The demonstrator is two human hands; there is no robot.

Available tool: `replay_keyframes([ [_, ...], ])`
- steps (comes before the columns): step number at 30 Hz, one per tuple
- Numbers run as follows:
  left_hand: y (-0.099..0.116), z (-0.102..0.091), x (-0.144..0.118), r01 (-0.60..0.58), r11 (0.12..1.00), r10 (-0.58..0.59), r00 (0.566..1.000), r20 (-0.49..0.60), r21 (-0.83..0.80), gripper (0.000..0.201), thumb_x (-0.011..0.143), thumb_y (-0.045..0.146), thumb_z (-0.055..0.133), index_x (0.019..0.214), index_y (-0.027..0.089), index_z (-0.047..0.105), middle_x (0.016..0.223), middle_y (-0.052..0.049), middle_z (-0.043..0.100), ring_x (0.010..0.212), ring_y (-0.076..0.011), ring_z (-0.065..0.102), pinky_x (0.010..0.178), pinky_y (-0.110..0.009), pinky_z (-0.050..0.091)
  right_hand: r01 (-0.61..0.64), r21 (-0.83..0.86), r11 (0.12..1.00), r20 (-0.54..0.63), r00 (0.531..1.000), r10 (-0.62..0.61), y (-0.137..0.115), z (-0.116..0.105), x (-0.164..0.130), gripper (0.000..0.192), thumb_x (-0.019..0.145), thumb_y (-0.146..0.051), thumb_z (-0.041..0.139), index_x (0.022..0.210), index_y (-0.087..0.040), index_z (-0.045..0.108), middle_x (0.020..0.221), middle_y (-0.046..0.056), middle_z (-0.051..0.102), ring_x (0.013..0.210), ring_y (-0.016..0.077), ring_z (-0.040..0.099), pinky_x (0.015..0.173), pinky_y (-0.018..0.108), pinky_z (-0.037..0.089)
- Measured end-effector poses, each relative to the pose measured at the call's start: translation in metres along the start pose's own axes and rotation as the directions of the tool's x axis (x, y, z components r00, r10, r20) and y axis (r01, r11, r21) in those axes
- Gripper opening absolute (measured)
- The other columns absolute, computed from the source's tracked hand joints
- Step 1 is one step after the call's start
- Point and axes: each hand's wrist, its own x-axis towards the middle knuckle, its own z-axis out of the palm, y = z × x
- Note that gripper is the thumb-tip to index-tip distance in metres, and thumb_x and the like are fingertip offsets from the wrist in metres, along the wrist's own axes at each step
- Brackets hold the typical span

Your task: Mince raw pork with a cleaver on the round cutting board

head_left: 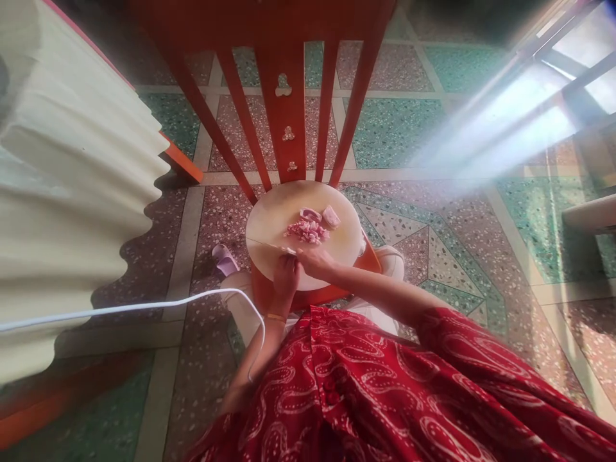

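Loosely heaped pink chunks (310, 232) on pale round board (264, 215).

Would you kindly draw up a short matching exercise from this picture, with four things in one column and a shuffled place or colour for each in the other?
Things:
1. Chopped pieces
2. Round board
3. Cable
4. Slipper

Places or colours:
A. White, entering from the picture's left edge
B. On the seat of the red-brown chair
C. Lilac
D. Pink, in a heap before the two hands

Right pairs: 1-D, 2-B, 3-A, 4-C
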Motion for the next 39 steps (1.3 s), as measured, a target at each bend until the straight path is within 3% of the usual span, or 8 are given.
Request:
replay_keyframes([
  [4,0.002,-0.004,-0.001,0.023,0.996,-0.026,0.999,-0.025,-0.085,0.021,0.089,0.02,0.042,0.098,0.015,0.06,0.093,-0.011,0.063,0.087,-0.0219,0.057,0.079,-0.037,0.048,-0.117,-0.051,0.992,0.045,0.992,0.119,0.031,0.006,-0.033,0.03,0.091,-0.018,0.038,0.118,-0.019,0.051,0.093,0.01,0.066,0.084,0.0186,0.063,0.07,0.025,0.046],
  [7,0.004,-0.008,-0.002,0.027,0.992,-0.033,0.998,-0.046,-0.122,0.022,0.09,0.022,0.041,0.099,0.016,0.06,0.096,-0.01,0.062,0.09,-0.0216,0.056,0.082,-0.037,0.047,-0.133,-0.11,0.985,-0.001,0.991,0.133,0.041,0.009,-0.046,0.029,0.09,-0.015,0.034,0.114,-0.016,0.051,0.092,0.011,0.063,0.079,0.0194,0.064,0.063,0.026,0.046],
  [10,0.006,-0.01,-0.004,0.058,0.989,-0.067,0.996,-0.065,-0.137,0.022,0.09,0.023,0.043,0.1,0.017,0.061,0.097,-0.009,0.062,0.092,-0.0218,0.056,0.085,-0.039,0.047,-0.074,-0.144,0.987,-0.034,0.997,0.07,0.037,0.013,-0.049,0.03,0.087,-0.014,0.035,0.112,-0.018,0.05,0.096,0.012,0.06,0.076,0.0212,0.064,0.058,0.028,0.047],
  [15,0.003,-0.005,-0.006,0.14,0.975,-0.138,0.99,0.024,-0.175,0.022,0.091,0.028,0.044,0.105,0.019,0.059,0.106,-0.01,0.06,0.096,-0.0197,0.056,0.086,-0.039,0.047,-0.067,-0.152,0.986,0.004,0.998,0.068,0.027,0.018,-0.044,0.028,0.087,-0.015,0.037,0.111,-0.017,0.05,0.097,0.016,0.06,0.079,0.0231,0.064,0.059,0.03,0.049],
  [23,-0.004,-0.004,-0.005,0.169,0.968,-0.159,0.985,0.067,-0.187,0.032,0.089,0.035,0.051,0.115,0.017,0.053,0.117,-0.009,0.054,0.099,-0.0182,0.055,0.084,-0.039,0.049,0.009,-0.086,0.996,-0.019,1.0,-0.011,-0.009,0.01,0.013,0.026,0.093,-0.021,0.033,0.112,-0.019,0.05,0.091,0.011,0.066,0.081,0.0231,0.064,0.065,0.033,0.049],
  [27,-0.001,-0.008,-0.005,0.153,0.971,-0.146,0.988,0.054,-0.183,0.031,0.089,0.035,0.05,0.114,0.018,0.053,0.117,-0.009,0.053,0.099,-0.0178,0.055,0.084,-0.038,0.049,-0.029,-0.106,0.994,0.008,1.0,0.03,0.006,0.012,-0.008,0.027,0.09,-0.018,0.036,0.114,-0.018,0.051,0.088,0.011,0.066,0.081,0.0229,0.064,0.066,0.032,0.048],
  [32,0.004,-0.011,-0.006,0.135,0.972,-0.134,0.991,0.018,-0.192,0.024,0.091,0.03,0.046,0.109,0.018,0.057,0.111,-0.009,0.058,0.097,-0.0188,0.055,0.086,-0.04,0.047,-0.089,-0.111,0.99,-0.011,0.996,0.088,0.036,0.01,-0.046,0.031,0.089,-0.014,0.036,0.117,-0.017,0.05,0.104,0.013,0.061,0.084,0.0188,0.062,0.067,0.026,0.046],
  [39,0.001,-0.013,-0.007,0.059,0.988,-0.062,0.998,-0.015,-0.146,0.022,0.089,0.019,0.044,0.103,0.018,0.06,0.1,-0.01,0.063,0.095,-0.0225,0.056,0.087,-0.04,0.045,-0.043,-0.176,0.983,-0.007,0.999,0.043,0.02,0.012,-0.043,0.029,0.088,-0.015,0.038,0.112,-0.017,0.052,0.101,0.017,0.061,0.085,0.0234,0.062,0.064,0.029,0.047],
])
